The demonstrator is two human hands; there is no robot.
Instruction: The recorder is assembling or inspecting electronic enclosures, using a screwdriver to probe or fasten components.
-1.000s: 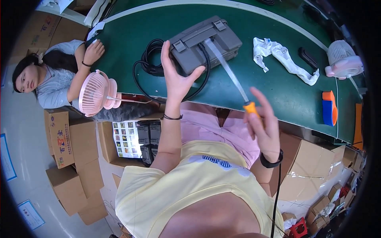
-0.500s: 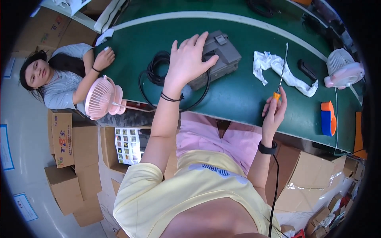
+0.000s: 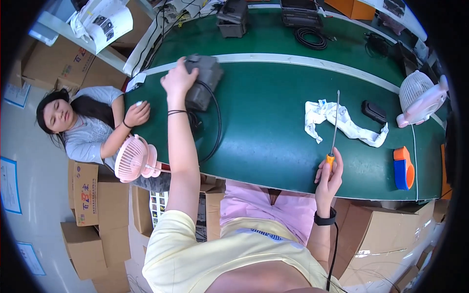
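At the left of the green table (image 3: 264, 127), my left hand (image 3: 178, 83) grips the near left side of a dark grey plastic case (image 3: 207, 73). Its fingertips are partly hidden behind the case. A black cable (image 3: 219, 124) loops down from the case beside my left forearm. Near the table's front edge, my right hand (image 3: 327, 185) holds a screwdriver (image 3: 335, 127) by its orange handle, the long metal shaft pointing up and away. Just beyond the shaft lies a crumpled white cloth or wrapper (image 3: 349, 124).
A co-worker (image 3: 93, 117) leans on the table's left end beside a pink fan (image 3: 132, 158). To the right are a black oblong object (image 3: 374, 112), a white-and-pink fan (image 3: 422, 97) and an orange-and-blue tape holder (image 3: 403, 168). More grey cases (image 3: 232, 19) and coiled cable (image 3: 311, 39) stand beyond the white strip.
My left hand has closed on the grey case, which has shifted left and farther away with its cable. The right hand still holds the screwdriver. The whole view has shifted, showing more of the far table.
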